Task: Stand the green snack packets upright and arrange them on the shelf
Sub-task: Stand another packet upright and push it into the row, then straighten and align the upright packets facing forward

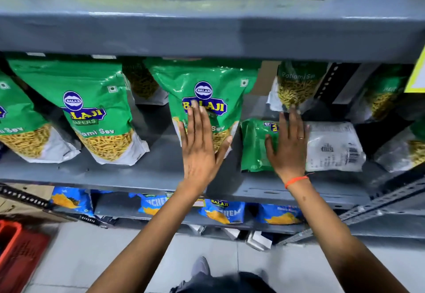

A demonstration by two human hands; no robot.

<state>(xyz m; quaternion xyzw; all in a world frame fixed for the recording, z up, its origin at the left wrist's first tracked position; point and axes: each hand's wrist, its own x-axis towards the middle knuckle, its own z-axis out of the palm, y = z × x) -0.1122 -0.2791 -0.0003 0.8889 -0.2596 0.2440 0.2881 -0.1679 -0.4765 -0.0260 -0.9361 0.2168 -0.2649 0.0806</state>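
Shelf (92,173): grey metal, middle band of the frame, holding the green packets; bare patches between them.
Far-left packet (20,127): left edge of the frame, upright, leaning, partly cut off.
Second packet (96,118): left of centre, upright but tilted, its base kicked out to the right.
Back packet (142,83): behind and between the second and centre packets, mostly hidden.
Centre packet (202,90): centre of the frame, upright, top under the shelf above.
Left hand (200,147): flat and spread wide, palm pressed to the centre packet's front — gripping nothing.
Flat packet (255,145): right of centre, lying on its side on the shelf, not yet stood up.
Right hand (287,145): open, fingers extended, resting on top of the flat packet — no grip closed on it.
Rear packet (296,85): upper right of centre, upright at the back, just beyond the right hand's fingertips.
White-backed packet (333,145): right of the flat packet, lying down, barcode up.
Right-edge packets (381,95): far right, tilted, partly hidden by the upright post.
Risk: the centre packet likely topples forward once the left palm lifts, as only the palm seems to steady it.
Risk: raising the flat packet may nudge the white-backed one or knock the rear packet — space here is tight.
Risk: glossy film could slip under an open palm.
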